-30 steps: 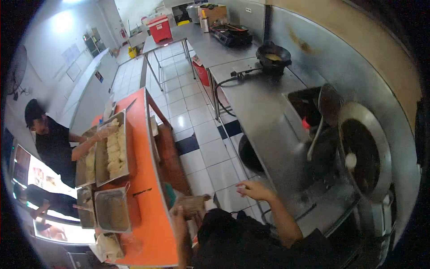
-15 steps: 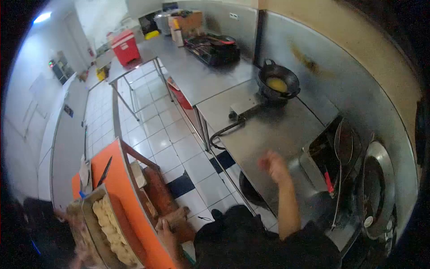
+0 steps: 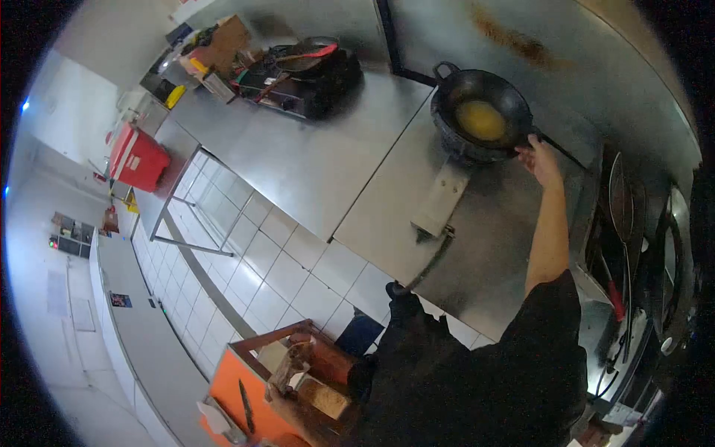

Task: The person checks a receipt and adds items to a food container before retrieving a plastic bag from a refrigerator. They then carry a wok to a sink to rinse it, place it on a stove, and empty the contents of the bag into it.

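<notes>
A black wok (image 3: 447, 112) with yellow liquid in its bottom sits on a burner on the steel counter. My right hand (image 3: 541, 162) reaches out to the wok's near right loop handle, its fingers closed on it. Low in the view, my left hand (image 3: 281, 402) is wrapped round a crumpled brown cloth-like thing (image 3: 293, 363), whose kind I cannot make out. That hand is beside the orange tabletop (image 3: 227, 384), where a dark knife (image 3: 246, 406) lies.
A hose runs from the burner (image 3: 441, 201) along the counter's front edge. At right stand a long-handled strainer (image 3: 620, 197) and a red-handled utensil (image 3: 615, 302). Further left are a second stove (image 3: 328, 89) with a pan and a red cool box (image 3: 139, 160).
My right hand has moved forward from above the counter to the wok's handle. The view has turned and come closer to the wok. My left hand still holds the brown thing.
</notes>
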`<state>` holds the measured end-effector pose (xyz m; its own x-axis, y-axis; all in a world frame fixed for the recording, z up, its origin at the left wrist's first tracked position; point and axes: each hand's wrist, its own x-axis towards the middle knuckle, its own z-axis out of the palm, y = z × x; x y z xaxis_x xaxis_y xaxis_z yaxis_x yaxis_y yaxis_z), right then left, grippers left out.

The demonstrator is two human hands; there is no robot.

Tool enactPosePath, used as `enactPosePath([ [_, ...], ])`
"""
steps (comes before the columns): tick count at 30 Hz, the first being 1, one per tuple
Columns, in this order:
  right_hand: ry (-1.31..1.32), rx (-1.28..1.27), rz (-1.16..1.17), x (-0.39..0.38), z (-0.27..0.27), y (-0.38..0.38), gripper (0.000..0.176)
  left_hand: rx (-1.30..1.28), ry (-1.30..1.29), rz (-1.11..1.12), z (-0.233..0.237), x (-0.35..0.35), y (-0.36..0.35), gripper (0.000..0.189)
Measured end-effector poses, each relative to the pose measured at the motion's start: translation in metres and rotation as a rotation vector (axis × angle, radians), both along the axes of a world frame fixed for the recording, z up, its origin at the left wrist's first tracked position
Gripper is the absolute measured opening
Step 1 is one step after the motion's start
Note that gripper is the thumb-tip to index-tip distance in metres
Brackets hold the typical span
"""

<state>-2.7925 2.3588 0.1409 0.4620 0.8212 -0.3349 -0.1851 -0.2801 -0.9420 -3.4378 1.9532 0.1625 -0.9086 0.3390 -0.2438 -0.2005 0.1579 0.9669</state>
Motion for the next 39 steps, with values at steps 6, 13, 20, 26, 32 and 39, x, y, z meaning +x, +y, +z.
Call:
enactPosePath([
  [6, 0.156, 0.171, -0.165, 0.010, -0.019, 0.022, 0.052, -0.163, -0.028, 0.124, 0.033, -0.048, 0.091, 0.025],
  [13, -0.028, 0.163, -0.346, -0.081, 0.059, 0.004, 0.049, -0.207, 0.069, -0.169, -0.043, -0.154, 0.157, 0.047],
  [20, -0.130, 0.228, -0.272, -0.243, 0.106, 0.006, 0.057, -0.223, -0.016, -0.187, -0.020, -0.218, 0.262, 0.037],
  [26, 0.054, 0.125, -0.146, -0.442, 0.085, 0.022, 0.037, 0.047, -0.264, -0.015, -0.046, -0.359, 0.276, 0.030],
  [32, 0.158, -0.088, 0.132, -0.653, 0.032, 0.063, 0.025, 0.085, -0.108, 0.236, -0.024, -0.464, 0.289, 0.026],
  [39, 0.303, -0.237, 0.836, -0.924, -0.012, 0.153, 0.033, 0.079, -0.070, 0.552, -0.029, -0.592, 0.288, 0.030],
])
